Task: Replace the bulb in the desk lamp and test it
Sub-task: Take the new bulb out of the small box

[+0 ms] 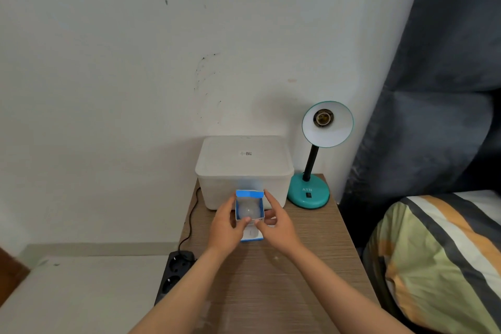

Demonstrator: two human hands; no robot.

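Two bare hands up front: left hand [226, 222] and right hand [273, 221], fingers [245, 221] of both gripping one blue-and-white bulb box [250, 214] over the wooden surface [271, 279]. Its top flap's open with one frosted bulb [249, 210] sitting inside. One teal desk lamp [314, 160] stands at the back right, socket empty, "ATN" on its base. One white lidded bin [244, 171] beside it; its sticker's too small to read.

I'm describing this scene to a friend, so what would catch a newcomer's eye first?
Probably the teal desk lamp at the table's far right, its shade tipped toward the camera to show an empty socket. Next, in the middle, the left hand and right hand hold an open blue-and-white box with a frosted bulb inside, just in front of a white lidded bin.
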